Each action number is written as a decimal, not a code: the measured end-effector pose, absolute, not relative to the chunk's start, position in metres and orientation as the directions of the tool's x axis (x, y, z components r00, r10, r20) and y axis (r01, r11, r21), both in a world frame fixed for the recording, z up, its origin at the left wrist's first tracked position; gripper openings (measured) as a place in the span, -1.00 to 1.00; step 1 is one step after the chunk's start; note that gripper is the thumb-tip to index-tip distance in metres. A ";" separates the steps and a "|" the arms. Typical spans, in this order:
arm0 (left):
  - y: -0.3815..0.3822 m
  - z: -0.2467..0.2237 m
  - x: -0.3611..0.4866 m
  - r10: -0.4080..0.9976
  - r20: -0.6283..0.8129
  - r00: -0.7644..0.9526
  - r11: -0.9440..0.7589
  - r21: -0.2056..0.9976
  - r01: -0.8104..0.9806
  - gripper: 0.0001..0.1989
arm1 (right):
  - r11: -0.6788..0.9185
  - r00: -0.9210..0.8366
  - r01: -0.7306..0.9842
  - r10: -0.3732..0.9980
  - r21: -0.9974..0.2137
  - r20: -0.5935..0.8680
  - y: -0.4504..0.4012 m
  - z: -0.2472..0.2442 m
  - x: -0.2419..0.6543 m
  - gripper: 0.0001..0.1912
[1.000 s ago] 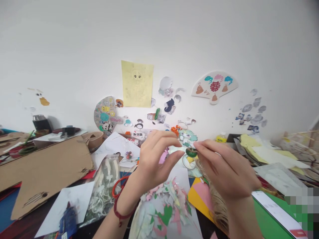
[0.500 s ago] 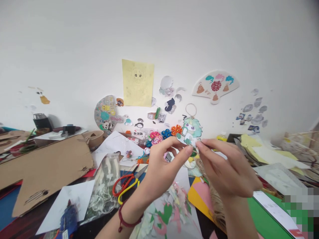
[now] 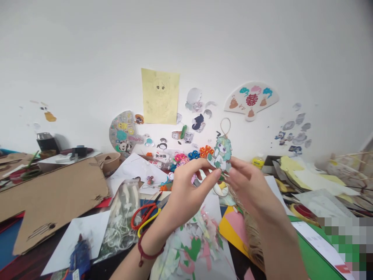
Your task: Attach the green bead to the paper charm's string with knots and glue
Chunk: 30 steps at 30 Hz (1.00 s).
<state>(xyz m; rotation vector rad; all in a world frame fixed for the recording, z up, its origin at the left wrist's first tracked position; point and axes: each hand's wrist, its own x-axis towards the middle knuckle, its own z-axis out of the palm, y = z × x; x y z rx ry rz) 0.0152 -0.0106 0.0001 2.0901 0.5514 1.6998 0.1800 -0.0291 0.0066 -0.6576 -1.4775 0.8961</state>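
Observation:
A paper cutout charm (image 3: 222,149) of a cartoon figure with pale green hair hangs upright in front of me, a thin twine loop (image 3: 225,126) rising from its top. My left hand (image 3: 190,188) pinches its lower left side between thumb and fingers. At its lower right edge, the curled fingers of my right hand (image 3: 252,190) grip it too, slightly blurred. Below the charm, partly covered by the hands, a round piece with yellow and white (image 3: 220,189) shows, and it is unclear whether it is attached.
Orange and yellow scissors (image 3: 145,217) lie left of my forearm. Paper scraps (image 3: 194,249) are heaped below my hands, beside a twine bundle (image 3: 253,241). Cardboard (image 3: 64,194) covers the left; a phone (image 3: 320,249) rests at right. Cutouts and a paper fan (image 3: 252,99) are on the wall.
The charm has turned and tilted slightly, and its loop leans more to the right. My right hand has shifted a little left, its fingers changing place along the charm's edge.

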 end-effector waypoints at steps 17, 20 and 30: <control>-0.003 0.004 0.003 0.186 0.968 0.167 -0.958 0.141 0.251 -0.91 | 0.529 0.107 -0.027 0.845 -0.848 0.524 -0.030 0.006 0.182 -0.69; -0.003 0.008 -0.001 0.043 0.974 0.223 -0.959 -0.022 0.282 -0.89 | 0.525 0.067 -0.013 0.850 -0.851 0.523 -0.029 0.003 0.183 -0.69; -0.002 0.006 -0.005 -0.033 0.950 0.309 -0.883 -0.173 0.436 -0.74 | 0.474 -0.036 -0.050 0.879 -0.879 0.476 -0.030 0.001 0.181 -0.73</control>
